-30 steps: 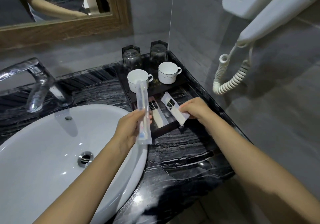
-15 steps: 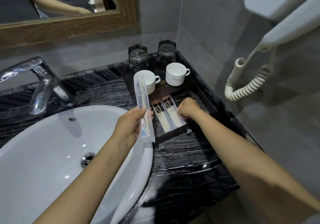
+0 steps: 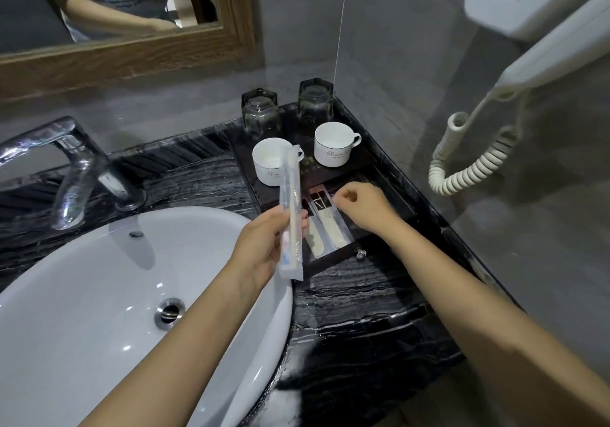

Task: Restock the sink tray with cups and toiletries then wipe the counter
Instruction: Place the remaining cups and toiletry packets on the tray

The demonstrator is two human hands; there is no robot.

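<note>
My left hand (image 3: 264,245) grips a clear-wrapped toothbrush kit (image 3: 290,208), held upright over the sink's right rim. The dark tray (image 3: 389,175) stands in the counter's back right corner. Two white cups (image 3: 269,165) (image 3: 331,144) and two upturned glasses (image 3: 260,113) (image 3: 315,99) sit on its rear half. Two flat toiletry sachets (image 3: 330,225) lie side by side in its front compartment. My right hand (image 3: 363,208) hovers over that compartment, fingers curled and pinched at the right sachet's top edge.
A white basin (image 3: 99,294) and chrome tap (image 3: 76,165) fill the left. The black marble counter (image 3: 363,311) runs in front of the tray. A wall hairdryer (image 3: 544,30) with a coiled cord (image 3: 468,162) hangs at the right. A wood-framed mirror (image 3: 132,60) is behind.
My right hand laid the second sachet flat in the tray beside the first and moved up to its top edge. My left hand kept holding the toothbrush kit.
</note>
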